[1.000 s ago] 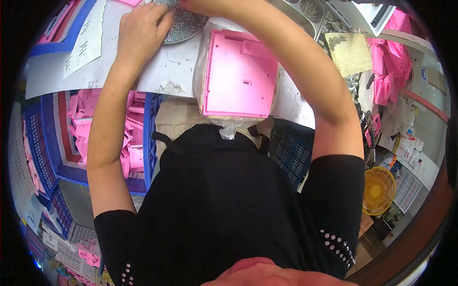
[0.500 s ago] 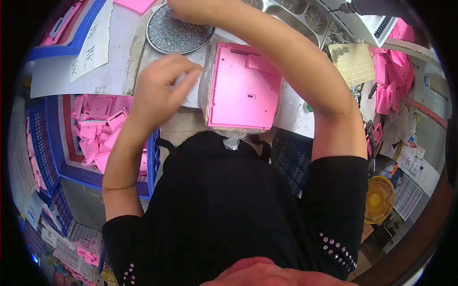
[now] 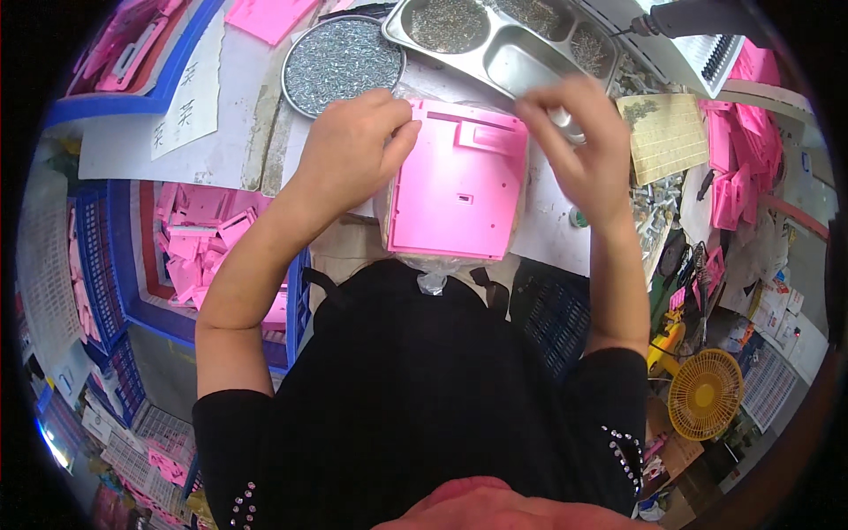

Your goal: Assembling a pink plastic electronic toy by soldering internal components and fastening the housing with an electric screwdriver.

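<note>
A flat, roughly square pink plastic panel (image 3: 450, 203) with a raised bar near its far edge lies on a plastic-wrapped pad in front of me. My left hand (image 3: 358, 146) is closed at the panel's far left corner, thumb and fingers pinched; whatever is between them is hidden. Past the panel's far right corner hovers my right hand (image 3: 583, 141), fingers curled, blurred by motion, so its grip is unclear. Beyond my left hand sits a round metal dish (image 3: 343, 62) full of small silvery screws.
A metal compartment tray (image 3: 521, 64) holding small fasteners stands at the back. A power screwdriver (image 3: 698, 19) hangs at far right. On the left, a blue crate (image 3: 177, 320) holds pink parts. More pink parts (image 3: 742, 168) pile up on the right, above a yellow fan (image 3: 705, 395).
My right hand has left the screw dish and swung back right, past the panel. My left hand has moved right to the panel's far left corner. The view has shifted slightly.
</note>
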`<state>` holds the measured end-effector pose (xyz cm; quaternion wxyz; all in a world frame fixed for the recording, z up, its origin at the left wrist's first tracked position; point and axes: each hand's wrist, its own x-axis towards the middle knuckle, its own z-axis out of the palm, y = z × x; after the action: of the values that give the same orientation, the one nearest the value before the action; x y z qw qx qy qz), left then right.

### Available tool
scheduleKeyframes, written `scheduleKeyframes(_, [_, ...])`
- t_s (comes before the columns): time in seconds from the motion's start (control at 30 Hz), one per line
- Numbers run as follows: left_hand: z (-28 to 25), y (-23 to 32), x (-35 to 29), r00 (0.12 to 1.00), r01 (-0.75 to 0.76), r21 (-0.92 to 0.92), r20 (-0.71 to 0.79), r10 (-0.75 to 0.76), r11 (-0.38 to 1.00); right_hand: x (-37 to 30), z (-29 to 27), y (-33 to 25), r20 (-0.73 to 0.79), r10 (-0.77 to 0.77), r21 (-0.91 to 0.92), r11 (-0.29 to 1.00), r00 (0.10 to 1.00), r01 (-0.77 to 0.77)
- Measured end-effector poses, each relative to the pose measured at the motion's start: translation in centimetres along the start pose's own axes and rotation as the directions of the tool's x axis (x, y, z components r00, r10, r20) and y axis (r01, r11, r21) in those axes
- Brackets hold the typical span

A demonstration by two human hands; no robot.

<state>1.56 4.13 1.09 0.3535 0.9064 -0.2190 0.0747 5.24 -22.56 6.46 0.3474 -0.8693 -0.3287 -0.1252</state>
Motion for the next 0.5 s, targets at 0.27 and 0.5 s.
scheduleKeyframes(0.27, [-0.6,-0.1,-0.3,0.991,-0.03,0.013,0.13,0.028,0.999,-7.5,1.4,-2.7,0.054,0.258,-0.008,0.966,0.965,-0.258])
scheduleKeyframes(0.5, [-3.0,-4.4,1.6,0.988,0.15,0.006,-0.05,-0.15,0.989,-5.1,0.1,-2.2,0.278,0.248,-0.015,0.967,0.928,-0.254])
